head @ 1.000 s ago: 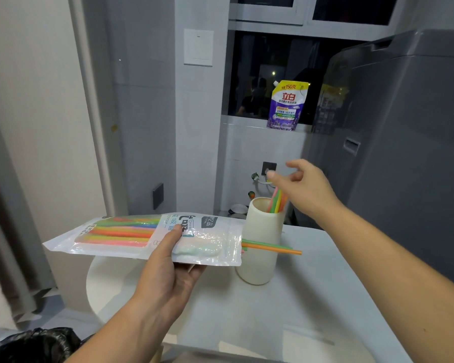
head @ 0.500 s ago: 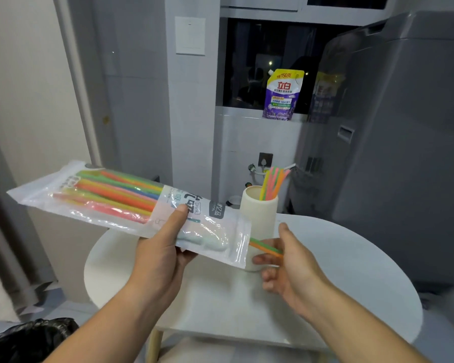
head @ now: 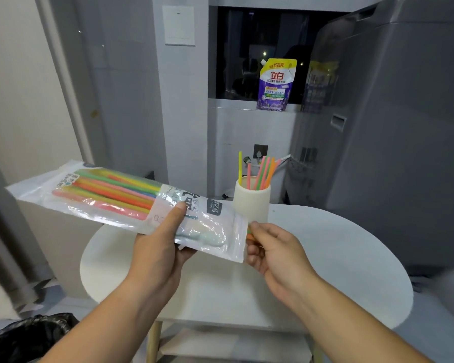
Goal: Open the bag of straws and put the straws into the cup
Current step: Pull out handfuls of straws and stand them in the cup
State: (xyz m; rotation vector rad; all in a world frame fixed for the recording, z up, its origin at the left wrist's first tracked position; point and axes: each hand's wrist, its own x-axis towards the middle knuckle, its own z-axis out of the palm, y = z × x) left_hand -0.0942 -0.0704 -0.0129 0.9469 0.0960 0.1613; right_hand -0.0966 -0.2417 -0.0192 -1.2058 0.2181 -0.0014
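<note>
The left hand (head: 163, 247) clamps the clear straw bag (head: 131, 203) from beneath, thumb on top, its open end pointing right. The right hand (head: 275, 250) has its fingertips pinched on straw tips (head: 250, 233) poking out there, just in front of the white cup (head: 252, 203), where several straws (head: 262, 171) already stand. Pulling could drag neighbouring straws out loose, and a careless reach might tip the light cup on the round table (head: 338, 258).

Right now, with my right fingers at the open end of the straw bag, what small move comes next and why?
Probably draw the right hand rightward, sliding the pinched straws clear of the bag. The left hand holds the bag level, and the cup stands just behind with room among its straws.
</note>
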